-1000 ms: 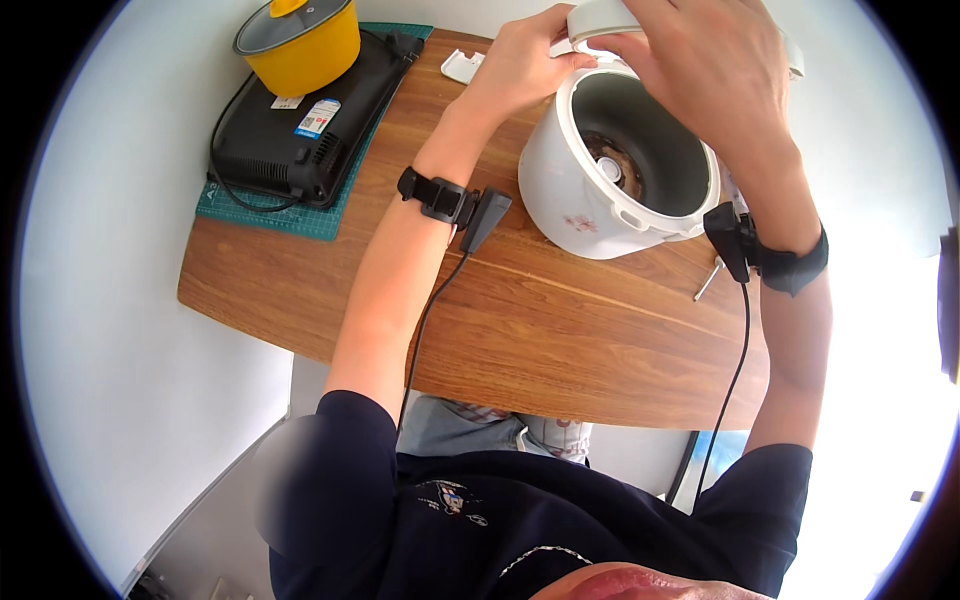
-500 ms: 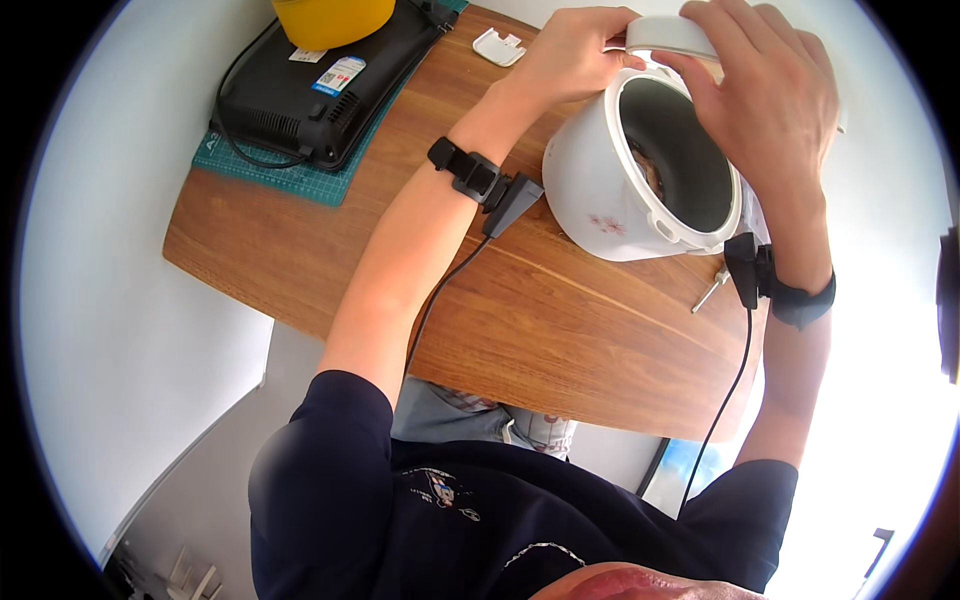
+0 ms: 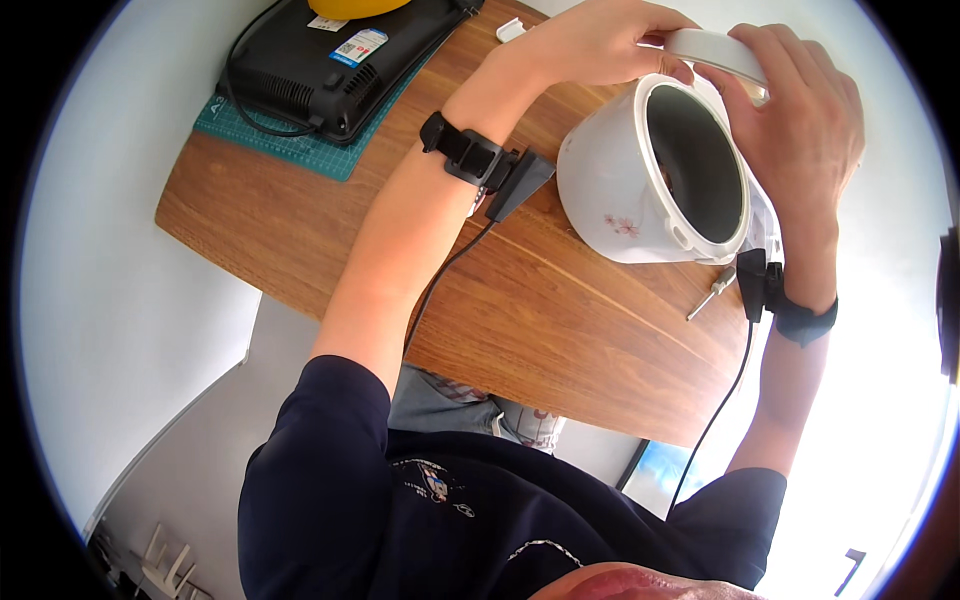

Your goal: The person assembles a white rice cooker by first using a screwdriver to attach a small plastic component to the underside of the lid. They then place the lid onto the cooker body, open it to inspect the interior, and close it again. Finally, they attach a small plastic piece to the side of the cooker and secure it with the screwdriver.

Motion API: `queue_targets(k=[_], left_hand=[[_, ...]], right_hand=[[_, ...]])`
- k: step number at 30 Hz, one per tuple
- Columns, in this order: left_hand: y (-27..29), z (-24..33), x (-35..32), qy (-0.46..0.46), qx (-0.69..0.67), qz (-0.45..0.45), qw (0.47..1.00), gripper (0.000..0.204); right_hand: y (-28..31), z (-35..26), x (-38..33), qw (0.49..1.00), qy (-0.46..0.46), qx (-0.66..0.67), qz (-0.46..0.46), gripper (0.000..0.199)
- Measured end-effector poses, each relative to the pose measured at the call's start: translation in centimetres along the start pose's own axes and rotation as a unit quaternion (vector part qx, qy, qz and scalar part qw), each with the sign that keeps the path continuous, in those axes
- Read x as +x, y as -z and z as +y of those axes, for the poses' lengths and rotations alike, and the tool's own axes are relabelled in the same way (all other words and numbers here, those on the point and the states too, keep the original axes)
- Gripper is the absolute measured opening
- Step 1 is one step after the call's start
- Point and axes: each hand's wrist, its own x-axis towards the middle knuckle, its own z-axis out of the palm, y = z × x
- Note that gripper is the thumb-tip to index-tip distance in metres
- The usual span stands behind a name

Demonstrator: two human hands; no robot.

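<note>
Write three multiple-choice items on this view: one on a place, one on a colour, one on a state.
1. Where does the green mat lie?
A. under the black appliance
B. under the cooker
C. on the floor

2. What colour is the rice cooker body?
A. yellow
B. white
C. black

3. How does the cooker stand?
A. upright, closed
B. upside down
C. tipped, its opening showing

Answers:
1 A, the black appliance rests on it.
2 B, white with a small flower print.
3 C, the left hand and right hand hold it tilted, its dark inside visible.
</note>
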Motion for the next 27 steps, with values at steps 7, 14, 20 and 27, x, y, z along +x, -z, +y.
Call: queue_targets(k=[7, 14, 20, 27], left_hand=[[-0.38, 0.05, -0.25, -0.015, 0.011, 0.019, 1.0, 0.031], [-0.47, 0.47, -0.18, -0.039, 0.054, 0.027, 0.997, 0.026], [-0.74, 0.13, -0.29, -0.057, 0.055, 0.045, 0.996, 0.026], [-0.91, 0.33, -0.2, -0.081, 0.094, 0.036, 0.992, 0.03]], right_hand=[[-0.15, -0.36, -0.52, 1.0, -0.008, -0.008, 0.012, 0.028], [-0.36, -0.28, -0.67, 0.999, 0.007, -0.038, 0.028, 0.028], [-0.59, -0.13, -0.55, 0.998, 0.02, -0.053, 0.036, 0.029], [0.22, 0.34, -0.48, 0.998, 0.03, -0.05, 0.012, 0.031]])
